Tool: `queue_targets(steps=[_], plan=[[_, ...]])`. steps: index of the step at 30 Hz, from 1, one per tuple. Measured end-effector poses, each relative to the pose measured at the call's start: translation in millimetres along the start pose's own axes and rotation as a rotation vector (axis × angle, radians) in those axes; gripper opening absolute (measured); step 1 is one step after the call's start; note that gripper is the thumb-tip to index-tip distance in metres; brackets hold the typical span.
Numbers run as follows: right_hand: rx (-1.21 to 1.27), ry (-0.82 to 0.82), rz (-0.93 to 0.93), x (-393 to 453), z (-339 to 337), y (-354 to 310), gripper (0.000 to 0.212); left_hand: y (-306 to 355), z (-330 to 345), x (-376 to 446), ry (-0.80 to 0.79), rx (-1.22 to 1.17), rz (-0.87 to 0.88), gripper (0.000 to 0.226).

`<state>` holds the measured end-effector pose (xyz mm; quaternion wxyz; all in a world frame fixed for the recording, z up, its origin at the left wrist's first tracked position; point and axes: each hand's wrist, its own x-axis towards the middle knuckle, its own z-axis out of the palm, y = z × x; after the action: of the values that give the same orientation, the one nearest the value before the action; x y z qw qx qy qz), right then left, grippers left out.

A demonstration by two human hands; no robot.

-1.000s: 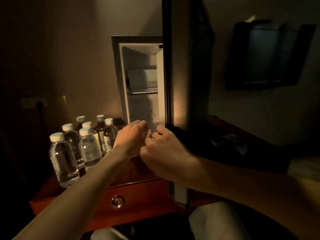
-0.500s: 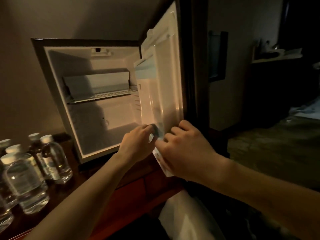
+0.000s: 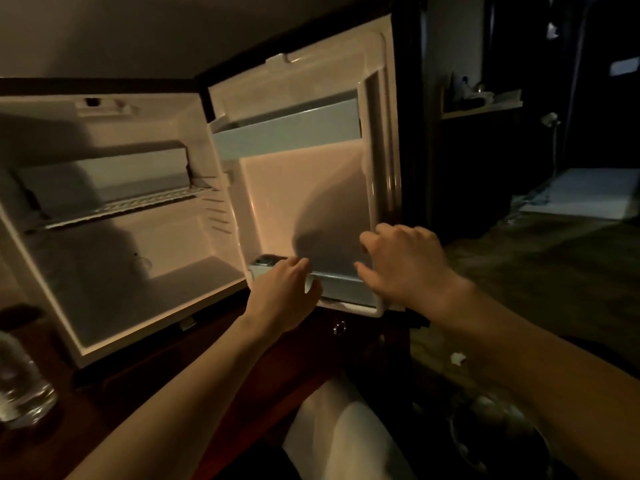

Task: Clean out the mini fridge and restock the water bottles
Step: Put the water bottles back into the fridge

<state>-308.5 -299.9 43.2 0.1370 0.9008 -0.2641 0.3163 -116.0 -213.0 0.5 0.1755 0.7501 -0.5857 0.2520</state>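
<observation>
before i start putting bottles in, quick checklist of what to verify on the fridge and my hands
1. Fridge door fully open: ok.
2. Main compartment bare of items: ok; nothing shows on its floor or on the wire shelf.
3. Lower door shelf emptied: not ok; a small dark item sits at its left end.
4. Left hand free: not ok; its fingers curl over the lower door shelf rail.
5. Right hand free: cannot tell; its fingers are curled at the rail.
6. Water bottle within reach: ok, on the wooden cabinet at left.
</observation>
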Motion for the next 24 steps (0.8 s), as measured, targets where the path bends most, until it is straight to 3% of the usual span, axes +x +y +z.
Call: queue_targets(steps=[10,18,24], plan=[[0.032,-0.171,0.119,21,50,51,0.021,2,30,29,-0.035,0.03,-0.023,0.036],[0.122,-0.159,0.152,40,95,70,0.023,-14,43,18,-0.098,0.033,-0.092,0.026],[0.128,-0.268,0.203,55,113,82,0.036,-26,46,8,-0.108,0.05,-0.159,0.022]])
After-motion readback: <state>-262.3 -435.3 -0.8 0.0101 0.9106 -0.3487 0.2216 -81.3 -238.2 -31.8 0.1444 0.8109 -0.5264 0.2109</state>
